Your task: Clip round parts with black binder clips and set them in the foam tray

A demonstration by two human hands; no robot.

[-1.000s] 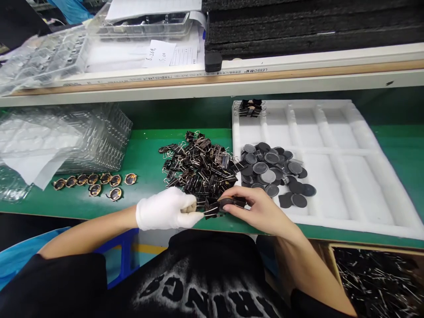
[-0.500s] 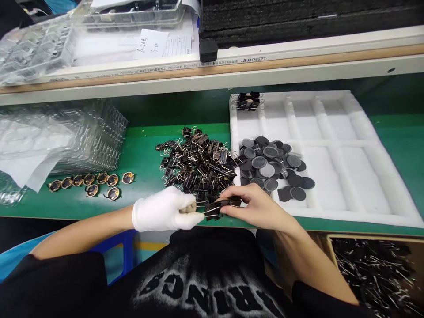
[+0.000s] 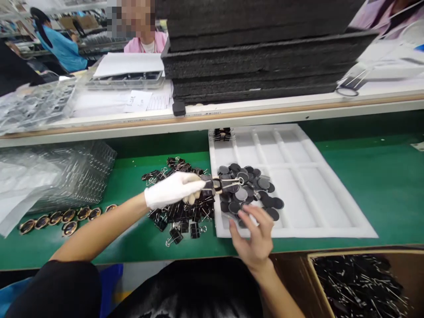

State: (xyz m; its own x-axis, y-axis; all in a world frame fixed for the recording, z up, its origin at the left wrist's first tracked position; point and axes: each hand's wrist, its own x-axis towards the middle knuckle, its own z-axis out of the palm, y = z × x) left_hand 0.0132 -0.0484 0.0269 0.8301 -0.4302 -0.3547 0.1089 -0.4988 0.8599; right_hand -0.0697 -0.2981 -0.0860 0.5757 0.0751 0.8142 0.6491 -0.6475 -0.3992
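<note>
My left hand [image 3: 180, 187], in a white glove, pinches a clipped piece [image 3: 217, 185]: black binder clips with wire handles on both sides of a small ring-like part. It hangs above the border between a heap of black binder clips [image 3: 179, 212] and a white foam tray [image 3: 324, 198]. My bare right hand [image 3: 253, 232] has its fingers apart and curved, with nothing held, by the near edge of a pile of dark round discs [image 3: 241, 193] on the tray. More clipped pieces [image 3: 222, 134] lie in the tray's far left corner.
Stacked clear plastic trays [image 3: 82, 176] stand at the left, with several round tinted-lens pieces [image 3: 68, 215] before them. A white shelf edge [image 3: 265, 115] crosses behind, carrying black foam sheets [image 3: 258, 66]. A box of clips [image 3: 361, 287] is at lower right. People are beyond.
The view has tilted up. My left hand has raised the clipped piece toward the tray. My right hand has let go of it and moved to the discs, its fingers now apart.
</note>
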